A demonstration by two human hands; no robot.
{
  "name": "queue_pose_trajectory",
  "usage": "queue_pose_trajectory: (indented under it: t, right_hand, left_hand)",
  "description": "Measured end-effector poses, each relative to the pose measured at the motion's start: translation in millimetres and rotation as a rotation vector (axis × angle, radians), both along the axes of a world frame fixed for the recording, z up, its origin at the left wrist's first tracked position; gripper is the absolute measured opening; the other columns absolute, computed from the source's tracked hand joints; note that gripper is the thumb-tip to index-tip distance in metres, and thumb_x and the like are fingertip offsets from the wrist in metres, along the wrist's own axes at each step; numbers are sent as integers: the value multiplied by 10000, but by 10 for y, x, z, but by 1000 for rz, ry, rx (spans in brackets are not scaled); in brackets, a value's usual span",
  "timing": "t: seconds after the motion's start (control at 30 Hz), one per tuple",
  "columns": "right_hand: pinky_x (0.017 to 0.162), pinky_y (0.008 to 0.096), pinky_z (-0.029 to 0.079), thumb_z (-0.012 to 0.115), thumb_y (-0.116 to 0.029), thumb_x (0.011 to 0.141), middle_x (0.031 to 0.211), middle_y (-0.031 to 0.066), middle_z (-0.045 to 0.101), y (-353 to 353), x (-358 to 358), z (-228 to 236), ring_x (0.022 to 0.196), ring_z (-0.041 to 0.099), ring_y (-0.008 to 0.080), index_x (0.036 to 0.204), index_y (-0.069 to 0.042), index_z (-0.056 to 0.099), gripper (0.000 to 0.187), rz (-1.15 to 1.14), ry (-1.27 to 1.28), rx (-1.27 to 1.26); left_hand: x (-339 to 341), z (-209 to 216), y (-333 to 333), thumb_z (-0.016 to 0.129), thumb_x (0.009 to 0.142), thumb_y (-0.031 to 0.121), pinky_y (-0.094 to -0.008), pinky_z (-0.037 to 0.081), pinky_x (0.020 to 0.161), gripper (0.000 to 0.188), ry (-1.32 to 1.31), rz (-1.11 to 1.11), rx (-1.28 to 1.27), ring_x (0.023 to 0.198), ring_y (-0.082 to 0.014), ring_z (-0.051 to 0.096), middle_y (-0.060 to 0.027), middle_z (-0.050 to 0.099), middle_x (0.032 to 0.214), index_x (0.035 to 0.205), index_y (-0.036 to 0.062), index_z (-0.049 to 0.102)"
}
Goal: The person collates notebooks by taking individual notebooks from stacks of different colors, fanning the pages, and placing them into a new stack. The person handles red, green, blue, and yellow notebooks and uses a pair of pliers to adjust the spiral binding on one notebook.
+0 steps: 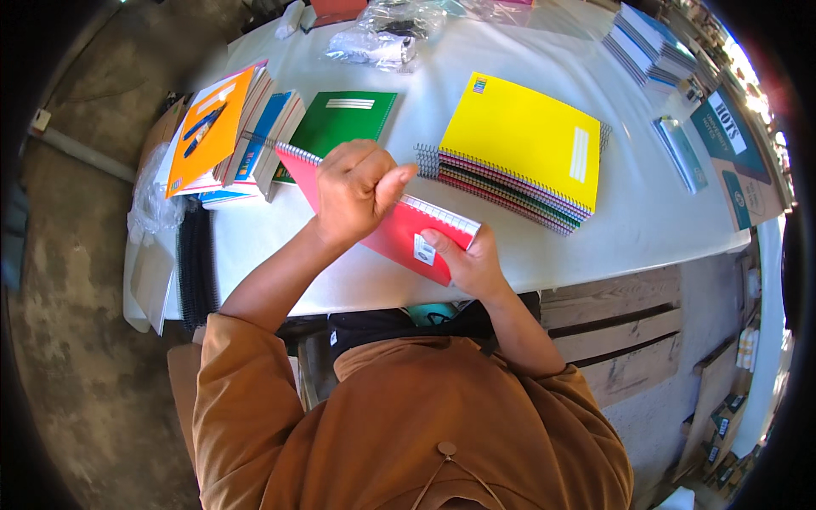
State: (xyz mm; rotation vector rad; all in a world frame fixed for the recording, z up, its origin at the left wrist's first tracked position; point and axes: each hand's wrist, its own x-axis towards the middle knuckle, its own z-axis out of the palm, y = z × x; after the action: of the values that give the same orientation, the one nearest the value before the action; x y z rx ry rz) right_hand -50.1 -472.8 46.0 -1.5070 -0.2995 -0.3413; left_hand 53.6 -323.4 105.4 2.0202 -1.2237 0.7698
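Two hands on red spiral notebook (pixel 399 234), held tilted above near table (pixel 646 221) edge. Left hand (pixel 353 191) clenched on its upper edge; right hand (pixel 467 263) grasps lower corner. Right: yellow-topped notebook stack (pixel 523 144). Far: clear plastic bags (pixel 382 34) (contents unclear). Left: green notebook (pixel 340 123).

Red spiral notebook (pixel 399 234), middle hidden behind left hand (pixel 357 191); lower notebooks under yellow cover (pixel 523 136), edges only; worktop (pixel 612 229) far end cut off.
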Motion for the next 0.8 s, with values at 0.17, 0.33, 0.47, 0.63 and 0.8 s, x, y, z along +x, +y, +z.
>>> queue_pose_trajectory:
  t: [0.17,0.33,0.47,0.63,0.8]
  right_hand:
    - [788,282,492,570,-38,799,1095,140,623,-12,-63,-121,919,645,223,1177,-53,570,379,-113,-42,-224]
    - [760,323,517,581,11,726,1089,147,618,-55,-49,-124,911,638,282,1169,-69,578,450,-159,-225,-288]
    - [727,327,520,588,24,697,1091,142,618,45,-63,-138,860,646,274,1192,-77,558,506,-155,-288,-332]
    - [687,326,515,606,11,610,1041,162,623,89,5,-129,788,644,283,1244,-99,519,649,-210,-322,-242]
    - [658,339,510,611,-53,754,992,166,633,127,36,-159,773,642,307,1213,-93,539,467,-160,-394,-412]
  left_hand:
    - [118,87,-74,574,792,543,-427,391,750,514,-354,149,-164,913,-308,514,-167,535,930,905,41,564]
    - [-299,-800,181,458,732,740,-589,125,1026,1017,-161,-150,137,1299,-475,185,-296,226,1389,1351,-43,266]
    - [-130,-967,351,456,688,778,-592,124,1031,1055,-593,18,9,1288,-495,189,-311,254,1375,1319,-54,306]
    - [-239,-549,213,357,825,660,-578,201,1025,852,-311,-10,19,1260,-480,230,-250,402,1259,1295,-50,320]
    - [-379,-589,135,489,754,685,-580,249,981,945,-331,-118,52,1246,-428,294,-157,384,1324,1351,-16,272]
